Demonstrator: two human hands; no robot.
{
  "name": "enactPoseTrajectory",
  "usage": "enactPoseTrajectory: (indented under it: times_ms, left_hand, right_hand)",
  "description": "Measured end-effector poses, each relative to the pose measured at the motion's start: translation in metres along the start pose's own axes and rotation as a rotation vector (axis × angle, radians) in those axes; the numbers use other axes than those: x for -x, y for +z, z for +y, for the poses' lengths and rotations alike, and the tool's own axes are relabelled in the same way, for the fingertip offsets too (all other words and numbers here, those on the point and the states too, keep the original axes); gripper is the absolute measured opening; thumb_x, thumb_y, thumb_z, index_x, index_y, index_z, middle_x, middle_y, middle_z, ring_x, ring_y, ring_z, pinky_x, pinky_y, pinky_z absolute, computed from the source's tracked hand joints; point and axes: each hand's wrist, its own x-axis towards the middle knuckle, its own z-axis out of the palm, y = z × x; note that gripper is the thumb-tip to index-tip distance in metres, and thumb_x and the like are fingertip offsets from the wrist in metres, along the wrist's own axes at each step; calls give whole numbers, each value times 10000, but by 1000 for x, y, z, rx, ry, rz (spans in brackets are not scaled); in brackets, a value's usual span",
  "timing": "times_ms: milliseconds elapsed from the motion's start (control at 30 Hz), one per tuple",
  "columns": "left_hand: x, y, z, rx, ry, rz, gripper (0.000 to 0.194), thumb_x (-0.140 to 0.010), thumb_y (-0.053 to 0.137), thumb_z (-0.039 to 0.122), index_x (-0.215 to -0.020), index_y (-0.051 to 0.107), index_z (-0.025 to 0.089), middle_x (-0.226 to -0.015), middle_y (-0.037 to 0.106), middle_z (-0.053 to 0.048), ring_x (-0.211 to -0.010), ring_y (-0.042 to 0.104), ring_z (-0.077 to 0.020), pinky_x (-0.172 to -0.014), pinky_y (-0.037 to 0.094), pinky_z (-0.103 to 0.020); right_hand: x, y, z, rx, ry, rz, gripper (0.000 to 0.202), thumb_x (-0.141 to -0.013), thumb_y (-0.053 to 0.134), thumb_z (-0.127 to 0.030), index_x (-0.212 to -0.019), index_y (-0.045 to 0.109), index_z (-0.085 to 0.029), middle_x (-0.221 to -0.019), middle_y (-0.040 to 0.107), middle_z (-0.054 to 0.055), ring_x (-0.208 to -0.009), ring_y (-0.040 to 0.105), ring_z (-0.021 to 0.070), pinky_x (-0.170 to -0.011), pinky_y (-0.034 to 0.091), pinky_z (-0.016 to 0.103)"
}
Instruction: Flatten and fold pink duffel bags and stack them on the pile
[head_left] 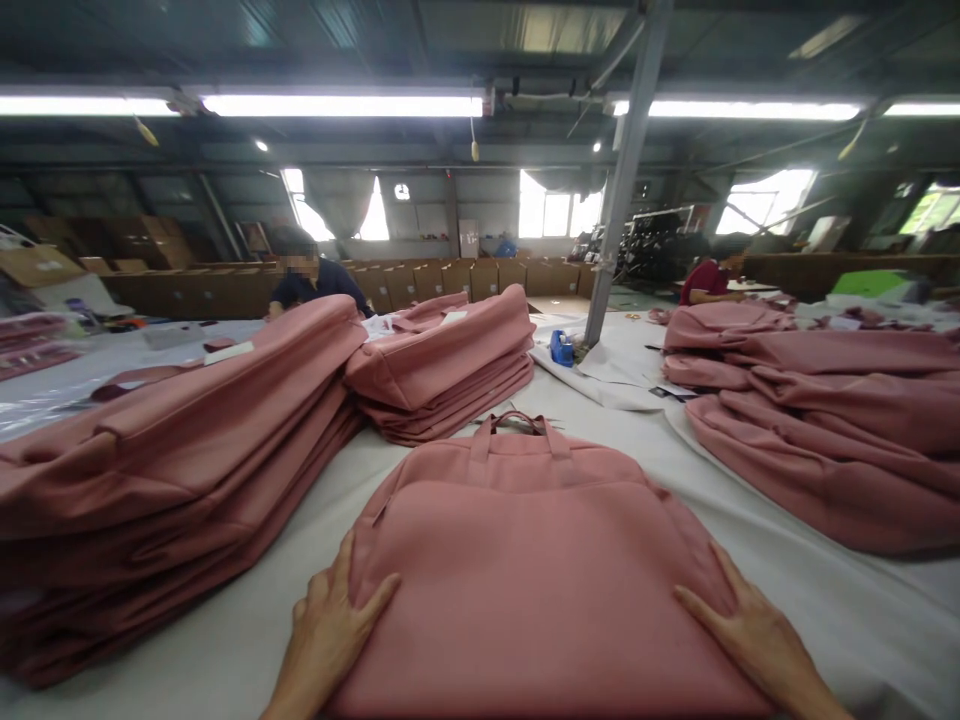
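Note:
A flat pink fabric bag (525,560) with two short handles (517,425) lies on the white table (862,610) right in front of me, handles pointing away. My left hand (326,625) rests flat against the bag's near left edge, fingers spread. My right hand (739,625) lies flat on its near right corner, fingers spread too. Neither hand grips anything.
A tall stack of the same pink bags (165,470) lies to the left, a smaller stack (442,365) behind it, and another pile (832,420) on the right. A blue tape dispenser (561,348) sits by a grey post (622,180). Two people work at the back.

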Motion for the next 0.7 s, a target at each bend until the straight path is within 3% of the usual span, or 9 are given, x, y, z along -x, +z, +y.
enactPoseTrajectory:
  times_ms: [133,200,267,300,367,433,500,600,700]
  left_hand:
    - [8,7,6,113,-83,83,440,-949,424,238,-1361,517,360,-1439,457,-138,-1128,525,-386,-834,471,-512]
    - [7,7,12,204,-222,179,538,-943,466,386,-1460,387,256,-1449,421,-206,-1180,492,-410,-880,449,-582]
    - [5,4,19,242,-231,310,627,-935,469,452,-1492,312,210,-1505,323,-240,-1305,374,-450,-978,330,-685]
    - [5,2,22,246,-138,363,609,-941,462,445,-1491,315,230,-1538,269,-229,-1361,299,-455,-1021,249,-713]
    - [8,-4,30,263,216,386,542,-956,444,431,-1476,334,323,-1587,205,-149,-1423,204,-416,-1092,130,-689]
    - [13,-10,37,292,593,299,562,-951,431,517,-1480,281,398,-1602,191,-77,-1437,191,-383,-1132,102,-640]
    - [18,-17,43,317,839,199,650,-913,417,637,-1491,212,424,-1614,144,-57,-1444,154,-400,-1137,86,-647]
    - [20,-27,47,342,971,174,738,-865,415,710,-1499,175,422,-1617,49,-118,-1433,132,-461,-1098,140,-705]
    - [13,-37,44,329,1050,225,758,-860,425,706,-1504,153,415,-1605,6,-180,-1418,185,-470,-1063,294,-665]
  right_hand:
    - [12,17,21,126,-431,145,449,-859,351,-427,-1149,675,-316,-1404,467,152,-1009,583,430,-794,475,620]
    - [14,15,11,175,-476,266,482,-884,353,-392,-1281,599,-274,-1470,375,183,-1164,483,503,-836,416,706]
    - [12,5,-9,195,-535,335,590,-911,373,-368,-1485,341,-234,-1538,241,202,-1316,311,525,-927,317,761]
    - [11,-1,-20,201,-606,339,632,-923,384,-342,-1526,220,-248,-1562,177,191,-1359,249,506,-972,277,754]
    - [8,-11,-38,221,-829,272,656,-934,411,-282,-1534,147,-304,-1583,123,153,-1395,224,441,-1047,250,674]
    - [7,-18,-47,266,-1009,174,640,-925,472,-303,-1516,229,-315,-1579,163,135,-1401,247,392,-1096,219,590]
    - [9,-23,-51,309,-1076,95,663,-897,531,-445,-1496,311,-266,-1561,217,158,-1399,247,393,-1122,142,572]
    - [17,-31,-57,338,-1076,18,866,-815,519,-699,-1485,338,-179,-1531,264,207,-1396,233,420,-1127,27,594]
    - [24,-36,-69,329,-1105,22,985,-772,452,-805,-1474,348,-120,-1503,295,250,-1399,215,431,-1125,-20,600]
